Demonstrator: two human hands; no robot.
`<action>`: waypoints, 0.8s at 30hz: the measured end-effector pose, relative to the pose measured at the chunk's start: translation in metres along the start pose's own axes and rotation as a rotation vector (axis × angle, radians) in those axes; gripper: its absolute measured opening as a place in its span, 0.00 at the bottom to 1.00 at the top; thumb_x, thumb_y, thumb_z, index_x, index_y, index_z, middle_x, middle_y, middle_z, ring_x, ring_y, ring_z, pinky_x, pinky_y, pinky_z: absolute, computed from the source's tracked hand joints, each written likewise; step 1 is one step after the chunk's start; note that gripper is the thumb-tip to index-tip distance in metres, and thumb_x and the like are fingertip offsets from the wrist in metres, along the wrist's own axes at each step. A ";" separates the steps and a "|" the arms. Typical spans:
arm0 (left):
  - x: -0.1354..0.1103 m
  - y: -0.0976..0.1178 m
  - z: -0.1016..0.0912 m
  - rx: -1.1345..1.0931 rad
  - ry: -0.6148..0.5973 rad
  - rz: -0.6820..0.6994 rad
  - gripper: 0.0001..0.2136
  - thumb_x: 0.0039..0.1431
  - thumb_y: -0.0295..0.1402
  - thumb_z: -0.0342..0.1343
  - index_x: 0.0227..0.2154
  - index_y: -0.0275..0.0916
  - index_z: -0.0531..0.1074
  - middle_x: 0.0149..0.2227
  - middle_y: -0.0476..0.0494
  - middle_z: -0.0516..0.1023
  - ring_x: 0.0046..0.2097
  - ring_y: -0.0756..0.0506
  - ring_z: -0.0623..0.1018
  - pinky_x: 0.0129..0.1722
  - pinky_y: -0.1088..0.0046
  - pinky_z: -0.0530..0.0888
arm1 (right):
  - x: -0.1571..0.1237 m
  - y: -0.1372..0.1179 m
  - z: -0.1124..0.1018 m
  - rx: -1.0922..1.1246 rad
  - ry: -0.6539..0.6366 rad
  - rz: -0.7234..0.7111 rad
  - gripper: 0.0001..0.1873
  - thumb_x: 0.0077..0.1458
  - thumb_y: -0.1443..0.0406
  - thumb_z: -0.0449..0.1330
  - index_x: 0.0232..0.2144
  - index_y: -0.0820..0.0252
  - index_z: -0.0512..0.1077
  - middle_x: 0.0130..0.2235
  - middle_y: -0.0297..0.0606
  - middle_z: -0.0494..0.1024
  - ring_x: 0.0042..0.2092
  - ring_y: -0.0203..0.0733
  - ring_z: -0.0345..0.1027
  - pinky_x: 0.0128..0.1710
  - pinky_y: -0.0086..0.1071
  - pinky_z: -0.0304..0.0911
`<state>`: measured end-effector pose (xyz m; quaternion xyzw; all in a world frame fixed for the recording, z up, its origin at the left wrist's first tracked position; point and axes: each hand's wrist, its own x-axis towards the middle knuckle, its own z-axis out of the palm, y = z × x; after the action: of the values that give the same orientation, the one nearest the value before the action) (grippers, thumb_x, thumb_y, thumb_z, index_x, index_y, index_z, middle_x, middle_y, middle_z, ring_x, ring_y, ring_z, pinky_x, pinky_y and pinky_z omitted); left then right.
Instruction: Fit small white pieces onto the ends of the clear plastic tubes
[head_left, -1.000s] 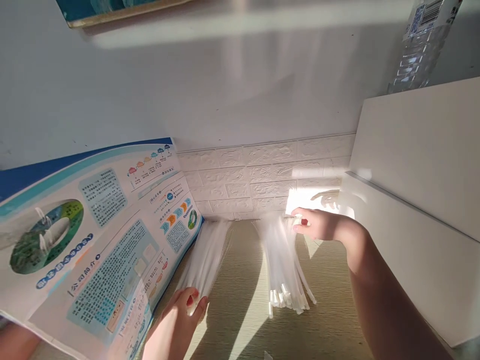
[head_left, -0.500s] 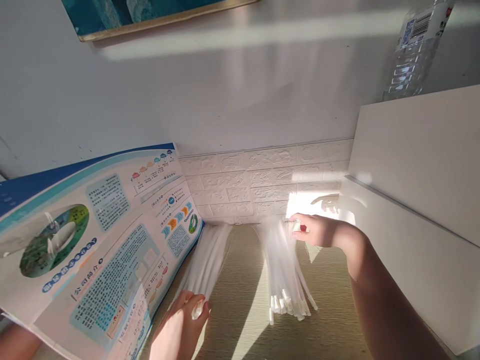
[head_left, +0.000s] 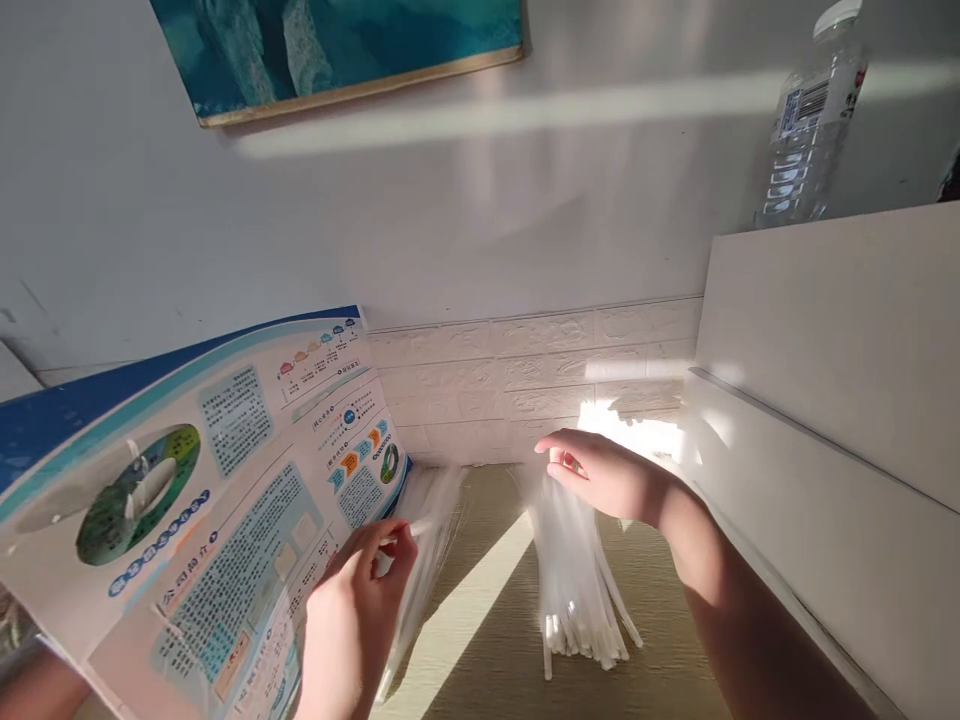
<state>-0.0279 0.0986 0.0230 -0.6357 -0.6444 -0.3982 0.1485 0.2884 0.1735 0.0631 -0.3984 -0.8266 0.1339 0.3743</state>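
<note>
Two bundles of thin white cable ties stand against the wall. My left hand [head_left: 358, 610] is shut on the left bundle [head_left: 431, 540], which is partly hidden behind a printed blue-and-white brochure [head_left: 232, 490]. The ties fan out below my fingers. My right hand [head_left: 600, 475] closes around the top of the right bundle [head_left: 574, 590], whose blocky ends rest on the wooden tabletop [head_left: 480, 610] in a loose cluster. Sunlight and blur make the upper strands hard to separate.
A white panel [head_left: 825, 400] rises along the right side of the tabletop. Behind the ties is a white brick-pattern wall [head_left: 510, 385]. A plastic water bottle [head_left: 810, 140] stands high at the right, and a framed blue picture [head_left: 330, 50] hangs above.
My left hand has risen and now grips the left ties higher up, with strands trailing below. My right hand has shifted left across the right bundle. The whole view has tilted downward.
</note>
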 end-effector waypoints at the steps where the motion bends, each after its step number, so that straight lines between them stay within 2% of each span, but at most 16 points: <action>1: 0.009 0.011 -0.005 -0.051 0.074 0.018 0.07 0.62 0.37 0.56 0.35 0.42 0.77 0.32 0.49 0.81 0.30 0.47 0.79 0.32 0.73 0.73 | 0.003 -0.009 0.005 0.004 0.013 -0.068 0.14 0.66 0.63 0.55 0.52 0.53 0.73 0.41 0.37 0.79 0.38 0.39 0.73 0.39 0.35 0.69; 3: 0.025 0.035 -0.015 -0.210 0.162 0.081 0.05 0.62 0.35 0.59 0.37 0.42 0.77 0.36 0.50 0.82 0.34 0.48 0.81 0.38 0.73 0.76 | 0.008 -0.027 0.013 0.006 0.073 -0.206 0.19 0.68 0.64 0.54 0.59 0.51 0.67 0.54 0.40 0.75 0.53 0.42 0.71 0.53 0.40 0.68; 5: 0.039 0.058 -0.024 -0.360 0.192 0.169 0.04 0.62 0.31 0.60 0.38 0.43 0.78 0.39 0.50 0.82 0.38 0.49 0.81 0.43 0.73 0.77 | 0.009 -0.043 0.018 -0.001 0.178 -0.313 0.25 0.68 0.62 0.56 0.65 0.50 0.59 0.62 0.41 0.69 0.63 0.43 0.63 0.62 0.43 0.62; 8: 0.057 0.086 -0.027 -0.667 0.098 0.324 0.05 0.63 0.28 0.60 0.39 0.44 0.78 0.40 0.50 0.81 0.40 0.50 0.81 0.42 0.73 0.79 | 0.008 -0.057 0.017 -0.036 0.296 -0.378 0.33 0.67 0.60 0.58 0.70 0.51 0.51 0.66 0.42 0.64 0.67 0.45 0.57 0.66 0.44 0.59; 10: 0.068 0.099 -0.020 -0.800 -0.014 0.345 0.05 0.65 0.27 0.59 0.38 0.44 0.78 0.40 0.50 0.80 0.40 0.51 0.81 0.40 0.76 0.79 | 0.006 -0.060 0.011 -0.076 0.345 -0.339 0.29 0.68 0.61 0.57 0.68 0.53 0.55 0.62 0.43 0.69 0.63 0.46 0.62 0.63 0.45 0.61; 13: 0.082 0.115 0.004 -0.942 -0.172 0.368 0.06 0.66 0.28 0.58 0.39 0.44 0.79 0.42 0.49 0.80 0.41 0.51 0.81 0.40 0.76 0.78 | 0.006 -0.055 0.000 -0.137 0.343 -0.162 0.14 0.71 0.62 0.51 0.54 0.53 0.71 0.47 0.38 0.79 0.48 0.44 0.73 0.47 0.40 0.69; 16: 0.095 0.127 0.032 -1.100 -0.310 0.316 0.05 0.65 0.30 0.59 0.42 0.43 0.79 0.42 0.47 0.80 0.42 0.49 0.81 0.44 0.73 0.79 | 0.008 -0.044 -0.008 -0.127 0.280 0.009 0.15 0.72 0.62 0.47 0.44 0.52 0.74 0.38 0.33 0.77 0.36 0.37 0.71 0.35 0.33 0.64; 20: 0.108 0.136 0.058 -1.282 -0.423 0.163 0.09 0.61 0.32 0.64 0.44 0.41 0.77 0.41 0.45 0.80 0.41 0.47 0.80 0.45 0.68 0.79 | 0.011 -0.028 -0.014 -0.079 0.259 0.141 0.15 0.72 0.59 0.46 0.41 0.53 0.72 0.37 0.32 0.75 0.34 0.36 0.67 0.34 0.32 0.60; 24: 0.116 0.133 0.069 -1.303 -0.416 0.082 0.10 0.57 0.33 0.67 0.42 0.40 0.78 0.35 0.46 0.79 0.38 0.47 0.80 0.43 0.68 0.78 | 0.013 -0.023 -0.015 -0.009 0.245 0.205 0.17 0.72 0.55 0.45 0.40 0.53 0.71 0.36 0.32 0.74 0.35 0.38 0.65 0.36 0.32 0.59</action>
<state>0.1010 0.2113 0.1028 -0.6825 -0.2640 -0.5683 -0.3763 0.2816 0.1670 0.0922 -0.4959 -0.7303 0.1183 0.4547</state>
